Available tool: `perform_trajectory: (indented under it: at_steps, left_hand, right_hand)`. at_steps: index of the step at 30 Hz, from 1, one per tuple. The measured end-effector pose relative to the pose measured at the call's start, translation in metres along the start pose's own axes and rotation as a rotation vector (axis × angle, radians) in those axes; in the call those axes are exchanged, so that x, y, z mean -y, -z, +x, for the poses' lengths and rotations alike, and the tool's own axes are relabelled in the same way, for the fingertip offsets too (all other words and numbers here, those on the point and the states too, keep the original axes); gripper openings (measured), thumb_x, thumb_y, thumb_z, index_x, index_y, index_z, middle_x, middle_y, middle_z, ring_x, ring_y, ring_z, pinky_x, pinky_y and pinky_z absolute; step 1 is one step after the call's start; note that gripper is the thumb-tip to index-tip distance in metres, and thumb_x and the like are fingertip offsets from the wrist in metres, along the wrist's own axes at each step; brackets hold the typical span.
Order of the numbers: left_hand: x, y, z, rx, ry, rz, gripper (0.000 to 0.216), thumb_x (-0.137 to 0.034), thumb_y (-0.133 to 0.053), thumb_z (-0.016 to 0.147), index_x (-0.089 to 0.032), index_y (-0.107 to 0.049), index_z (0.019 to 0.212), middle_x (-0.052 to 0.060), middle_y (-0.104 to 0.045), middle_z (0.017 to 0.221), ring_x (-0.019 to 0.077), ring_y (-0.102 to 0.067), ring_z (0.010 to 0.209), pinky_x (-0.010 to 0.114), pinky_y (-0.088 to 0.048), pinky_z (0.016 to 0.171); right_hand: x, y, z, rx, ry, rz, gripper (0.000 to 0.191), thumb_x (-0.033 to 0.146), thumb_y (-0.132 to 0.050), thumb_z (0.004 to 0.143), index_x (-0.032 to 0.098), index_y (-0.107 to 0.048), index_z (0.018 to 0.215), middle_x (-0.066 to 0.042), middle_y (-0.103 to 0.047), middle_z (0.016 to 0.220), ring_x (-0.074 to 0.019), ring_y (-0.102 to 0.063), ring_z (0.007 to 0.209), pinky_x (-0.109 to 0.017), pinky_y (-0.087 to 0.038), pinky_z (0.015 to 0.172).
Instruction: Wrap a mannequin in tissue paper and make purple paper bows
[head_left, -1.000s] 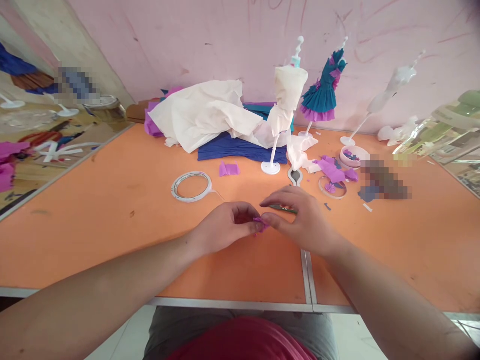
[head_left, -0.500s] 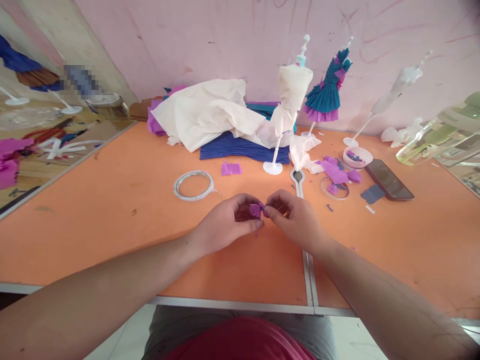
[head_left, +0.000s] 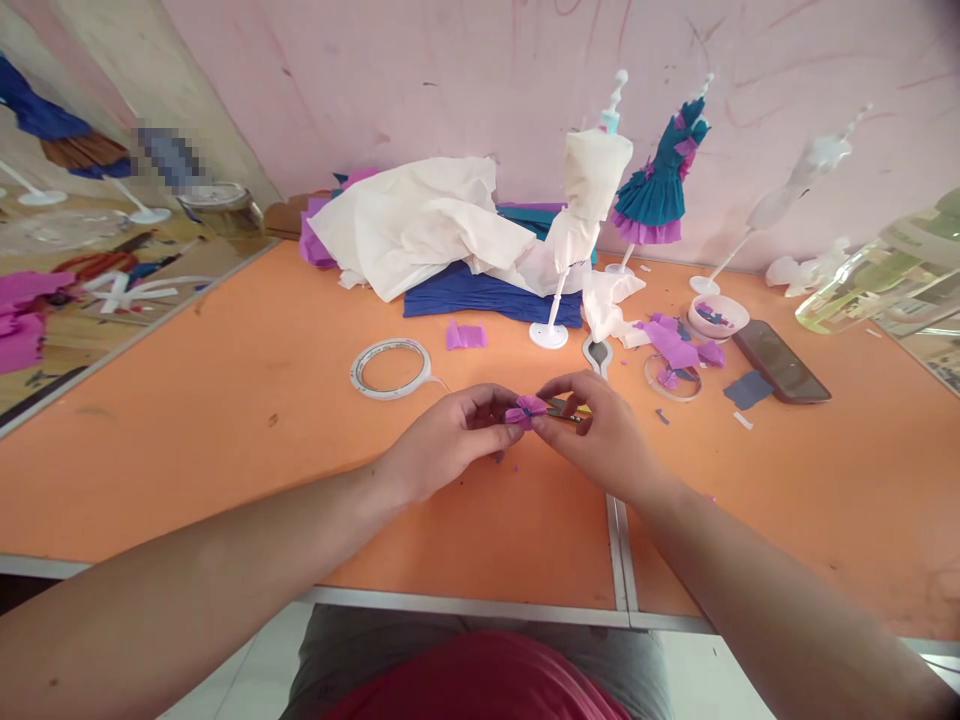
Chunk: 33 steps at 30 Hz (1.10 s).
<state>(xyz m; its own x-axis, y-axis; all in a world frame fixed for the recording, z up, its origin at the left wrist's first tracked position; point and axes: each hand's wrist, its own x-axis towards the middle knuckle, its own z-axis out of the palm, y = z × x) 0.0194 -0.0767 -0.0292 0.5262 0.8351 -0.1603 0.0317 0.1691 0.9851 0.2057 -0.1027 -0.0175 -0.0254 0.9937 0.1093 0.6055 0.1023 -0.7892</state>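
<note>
Between the fingertips of both hands is a small purple crepe-paper flower [head_left: 525,408] with a dark band or centre. My left hand [head_left: 457,430] pinches its left side between thumb and fingers. On the opposite edge, the thumb and fingertips of my right hand [head_left: 604,430] are closed. Dark metal blades, apparently scissors [head_left: 564,411], show beneath the right fingers with a bit of yellow beside them; whether the hand touches them I cannot tell. To the left of my hands lies a roll of double-sided tape [head_left: 390,369], its loose end stretching toward my left hand.
A white-wrapped mini dress form [head_left: 589,200] stands behind my hands, beside one in a teal and purple dress [head_left: 660,190]. White paper [head_left: 427,220] is heaped at the back. Rightward are a small bowl [head_left: 718,315], purple scraps [head_left: 671,342], a phone [head_left: 780,360] and a clear bottle [head_left: 885,265].
The purple flower has turned and spread, showing more of its petals and dark centre. Scissor-like blades have come into sight under my right fingers. The view has shifted slightly.
</note>
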Motion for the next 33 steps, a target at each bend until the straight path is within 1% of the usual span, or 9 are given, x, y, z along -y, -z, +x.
perform_trajectory:
  at_steps: [3,8,12,14,18,22,24,30,33]
  left_hand:
    - [0.001,0.001,0.000,-0.017,0.010,0.046,0.030,-0.041,-0.068,0.077,-0.021,-0.067,0.100,0.004,-0.065,0.087,0.0199,-0.061,0.081,0.031,-0.049,0.068]
    - [0.002,0.005,0.001,-0.041,-0.013,0.306,0.029,-0.041,-0.069,0.075,-0.022,-0.072,0.097,0.005,-0.071,0.090,0.0216,-0.064,0.078,0.032,-0.048,0.071]
    - [0.000,0.007,0.000,-0.050,-0.062,0.376,0.030,-0.039,-0.068,0.076,-0.022,-0.074,0.100,0.006,-0.070,0.099,0.0230,-0.066,0.082,0.031,-0.049,0.072]
    - [-0.001,0.008,-0.001,-0.035,-0.047,0.339,0.030,-0.040,-0.067,0.078,-0.022,-0.074,0.101,0.005,-0.070,0.098,0.0228,-0.066,0.082,0.032,-0.049,0.074]
    - [0.002,0.010,0.001,-0.047,0.023,0.102,0.030,-0.043,-0.066,0.079,-0.021,-0.075,0.096,0.008,-0.071,0.096,0.0235,-0.064,0.088,0.036,-0.050,0.080]
    - [0.009,0.010,0.005,-0.083,0.099,-0.139,0.033,-0.042,-0.074,0.072,-0.017,-0.075,0.093,0.010,-0.071,0.093,0.0236,-0.063,0.090,0.039,-0.051,0.082]
    - [0.011,0.010,0.005,-0.077,0.113,-0.159,0.034,-0.042,-0.074,0.072,-0.017,-0.075,0.095,0.010,-0.071,0.097,0.0243,-0.063,0.093,0.039,-0.051,0.084]
    - [0.003,0.012,0.004,-0.147,-0.066,0.303,0.034,-0.044,-0.066,0.079,-0.022,-0.074,0.104,0.007,-0.071,0.107,0.0263,-0.063,0.099,0.037,-0.047,0.090]
    - [-0.002,0.014,0.003,-0.159,-0.111,0.477,0.033,-0.043,-0.064,0.080,-0.024,-0.073,0.105,0.006,-0.070,0.110,0.0257,-0.064,0.098,0.034,-0.048,0.085]
  right_hand:
    - [-0.003,-0.002,0.003,0.051,-0.062,0.027,0.023,0.042,-0.063,0.077,0.021,-0.065,0.083,-0.002,-0.063,0.086,-0.0146,-0.055,0.076,-0.027,-0.046,0.067]
    - [-0.005,0.005,0.006,0.215,-0.105,0.000,0.024,0.043,-0.059,0.078,0.020,-0.064,0.079,0.002,-0.055,0.065,-0.0108,-0.047,0.058,-0.023,-0.035,0.052]
    - [-0.006,0.010,0.007,0.322,-0.093,0.002,0.022,0.041,-0.059,0.078,0.019,-0.062,0.076,0.003,-0.055,0.066,-0.0096,-0.046,0.058,-0.022,-0.034,0.051]
    - [-0.005,0.009,0.006,0.276,-0.071,0.013,0.020,0.040,-0.060,0.078,0.020,-0.061,0.083,0.002,-0.060,0.074,-0.0099,-0.049,0.060,-0.023,-0.038,0.055]
    - [-0.001,0.002,0.002,0.144,-0.048,0.084,0.034,0.042,-0.064,0.077,0.022,-0.060,0.104,-0.003,-0.066,0.097,-0.0113,-0.055,0.068,-0.026,-0.044,0.061]
    - [-0.002,-0.006,0.002,0.061,-0.047,0.124,0.023,0.040,-0.064,0.076,0.020,-0.065,0.087,-0.002,-0.068,0.090,-0.0116,-0.057,0.067,-0.025,-0.044,0.060]
    - [-0.003,-0.007,0.003,0.021,-0.060,0.147,0.020,0.038,-0.065,0.075,0.020,-0.066,0.084,-0.001,-0.068,0.084,-0.0107,-0.056,0.063,-0.025,-0.043,0.057]
    - [-0.006,0.001,0.006,0.215,-0.085,0.060,0.016,0.037,-0.066,0.074,0.021,-0.069,0.077,0.000,-0.067,0.074,-0.0122,-0.055,0.063,-0.026,-0.042,0.056]
    - [-0.007,0.007,0.006,0.317,-0.093,0.044,0.015,0.035,-0.066,0.074,0.021,-0.068,0.078,0.000,-0.068,0.074,-0.0144,-0.059,0.067,-0.028,-0.045,0.060]
